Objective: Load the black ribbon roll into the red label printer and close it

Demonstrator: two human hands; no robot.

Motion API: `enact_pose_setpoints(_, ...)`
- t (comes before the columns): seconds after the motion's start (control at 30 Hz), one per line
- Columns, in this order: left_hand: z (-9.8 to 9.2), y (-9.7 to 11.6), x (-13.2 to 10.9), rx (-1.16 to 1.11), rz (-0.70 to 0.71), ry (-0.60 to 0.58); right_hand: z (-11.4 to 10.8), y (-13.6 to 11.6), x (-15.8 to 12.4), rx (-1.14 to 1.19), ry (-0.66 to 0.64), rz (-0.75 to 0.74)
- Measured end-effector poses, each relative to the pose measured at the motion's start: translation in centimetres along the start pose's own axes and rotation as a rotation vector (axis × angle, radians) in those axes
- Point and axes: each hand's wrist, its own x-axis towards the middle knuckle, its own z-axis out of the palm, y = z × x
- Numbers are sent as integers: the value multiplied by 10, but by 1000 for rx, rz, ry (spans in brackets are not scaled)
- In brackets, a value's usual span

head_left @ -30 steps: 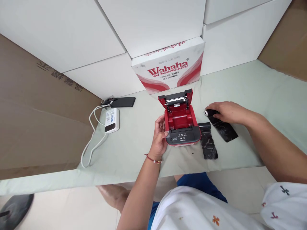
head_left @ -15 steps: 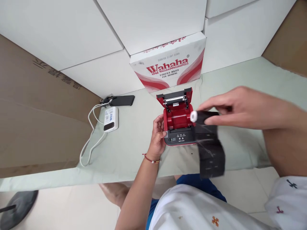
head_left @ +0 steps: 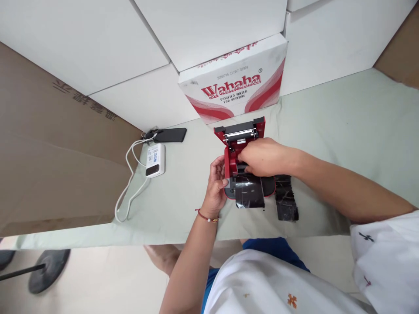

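A red and black portable printer (head_left: pixel 228 168) sits on the cloth-covered surface with its lid (head_left: pixel 240 131) raised. My left hand (head_left: pixel 216 185) is closed around the printer's left side, thumb on the front corner. Inside the bay, my right hand (head_left: pixel 265 157) grips a black roll (head_left: pixel 241 167), mostly covered by the fingers. From the roll a shiny black strip (head_left: pixel 249 192) drapes over the front panel and past its edge. Another black strip (head_left: pixel 286 200) lies at the printer's right side; whether it joins the roll is hidden.
Behind the printer stands a white and red Wahaha carton (head_left: pixel 234 91). To the left lie a white power bank (head_left: pixel 155 160), its white cable (head_left: pixel 123 187) and a black phone (head_left: pixel 170 135). A large cardboard box (head_left: pixel 65 148) borders the left side.
My right hand has moved left with the black roll, from beside the printer into its open bay. The strip now hangs over the front panel. My left hand stays on the printer.
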Motion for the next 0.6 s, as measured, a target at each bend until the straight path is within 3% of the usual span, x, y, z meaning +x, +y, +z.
enact_pose_setpoints(0.2, 0, 1, -1, 26, 11, -3, -9, 0, -18, 33, 10, -114)
enact_pose_setpoints(0.3, 2, 2, -1, 19, 20, -15, -25, 4, -36, 156, 250, -183)
enact_pose_setpoints(0.37, 3, 2, -1, 16, 36, -18, -31, 11, -42, 184, 452, -131)
enact_pose_setpoints(0.43, 4, 2, -2, 13, 51, -6, -31, 19, -43, 158, 538, -71)
enact_pose_setpoints(0.6, 4, 1, -3, -36, 62, 21, -21, 31, -46, 44, 389, -80)
